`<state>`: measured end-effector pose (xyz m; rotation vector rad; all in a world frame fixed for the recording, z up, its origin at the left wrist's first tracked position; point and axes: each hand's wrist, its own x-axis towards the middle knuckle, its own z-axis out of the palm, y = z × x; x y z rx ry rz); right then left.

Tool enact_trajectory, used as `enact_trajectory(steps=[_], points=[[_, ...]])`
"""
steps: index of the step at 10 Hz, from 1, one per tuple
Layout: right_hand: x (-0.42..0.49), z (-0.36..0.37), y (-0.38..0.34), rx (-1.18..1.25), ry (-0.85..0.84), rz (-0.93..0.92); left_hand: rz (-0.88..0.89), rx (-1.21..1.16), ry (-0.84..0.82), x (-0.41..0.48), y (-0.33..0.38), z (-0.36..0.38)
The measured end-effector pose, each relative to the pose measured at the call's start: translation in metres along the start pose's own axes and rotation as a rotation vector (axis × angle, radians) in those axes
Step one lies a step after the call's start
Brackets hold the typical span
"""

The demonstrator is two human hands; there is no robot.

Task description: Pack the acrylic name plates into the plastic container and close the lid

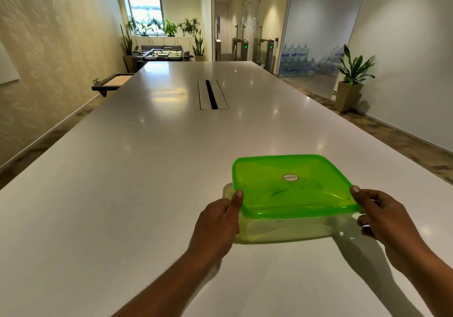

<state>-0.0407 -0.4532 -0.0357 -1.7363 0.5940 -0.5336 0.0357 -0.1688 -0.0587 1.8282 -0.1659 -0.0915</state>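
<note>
My left hand [218,221] and right hand [382,216] each pinch a near corner of the green lid [306,199], thumbs on top, holding it tilted just over the clear container [282,231]. Its oval sticker [290,177] is too small to read. The container sits on a long white table [147,169] with a cable slot [212,94]; plants [353,71] and water bottles [296,59] stand beyond.

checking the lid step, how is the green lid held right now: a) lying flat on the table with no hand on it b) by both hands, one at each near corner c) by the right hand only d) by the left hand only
b: the left hand pinches the near left corner of the green lid and the right hand pinches its near right corner, over the clear container.
</note>
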Motion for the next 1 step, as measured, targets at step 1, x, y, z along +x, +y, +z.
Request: enact_trajectory(steps=[1], points=[[-0.0213, 0.0029, 0.0096, -0.062, 0.159, -0.080, -0.040, -0.014, 0.017, -0.0091, -0.0103, -0.0119]])
